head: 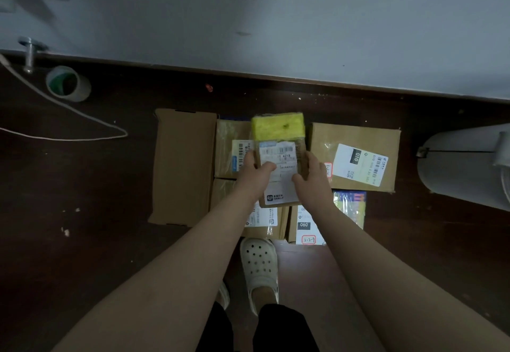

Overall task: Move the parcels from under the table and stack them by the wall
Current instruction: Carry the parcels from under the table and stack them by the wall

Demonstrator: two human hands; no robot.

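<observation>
**A:** Which step is in hand here?

**B:** The stacking itself, I'd say. Both hands are on one small parcel (278,141), with yellow tape across its far end and a white label facing up. It is held over the pile on the floor (110,213), near the wall (276,20).

**A:** How do the hands sit?

**B:** The left hand (255,169) grips the parcel's nine o'clock edge, with the thumb laid over the label. The right hand (311,175) takes the three o'clock edge, thumb on top and fingers curled down the side. Neither holds anything else.

**A:** Is it down yet?

**B:** I cannot tell whether it rests on the cartons beneath or hangs just above them.

**A:** What lies around it?

**B:** There is a plain carton (183,166) at nine o'clock and a labelled carton (356,155) marked 010 at three o'clock. More cartons lie under it toward six o'clock, one of them a 060 carton (303,226). The wall is at twelve o'clock, with a strip of floor between it and the pile.

**A:** And the next move?

**B:** Probably to set the parcel flat and square on the cartons below. It should sit clear of the seams between them so it doesn't tip. Then both hands would let go together. The tape roll (67,83) and cord (69,114), out at ten o'clock, lie well apart and should be no obstacle.
</observation>
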